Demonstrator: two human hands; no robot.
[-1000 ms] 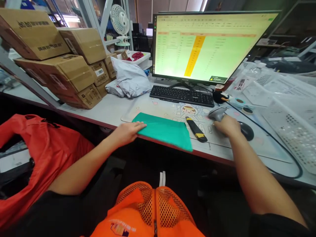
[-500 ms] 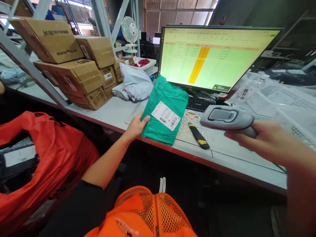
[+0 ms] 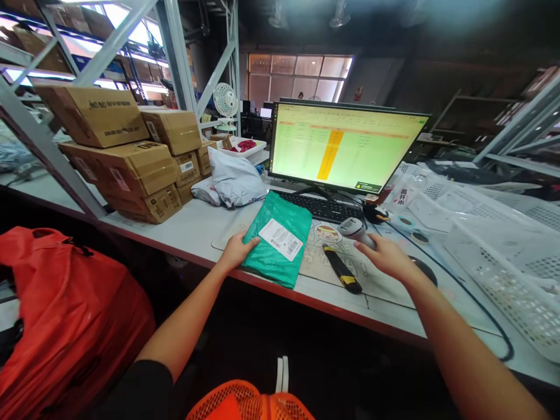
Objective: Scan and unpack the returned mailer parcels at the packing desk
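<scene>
My left hand [image 3: 237, 251] pinches the left edge of a green mailing bag [image 3: 280, 265], thumb on top. A white shipping label [image 3: 280, 239] with barcodes faces up on it. The bag lies at the desk's front edge, its far end by the keyboard [image 3: 324, 208]. In my right hand [image 3: 387, 255] is a grey barcode scanner [image 3: 353, 228], fingers wrapped round its handle, its head pointing left toward the bag. Between the bag and my right hand, a black and yellow utility knife [image 3: 342, 269] rests on the desk mat.
A lit monitor [image 3: 345, 146] stands behind the keyboard. Stacked cardboard boxes [image 3: 131, 166] and grey mailing bags [image 3: 236, 178] are at the left. White perforated baskets [image 3: 507, 274] fill the right side. A red sack [image 3: 74, 326] stands below left. A black cable [image 3: 464, 280] crosses the desk.
My right hand has brought the scanner down, farther forward and left, nearer the desk. The green bag is lowered and lies flatter. The head view has tilted up.
</scene>
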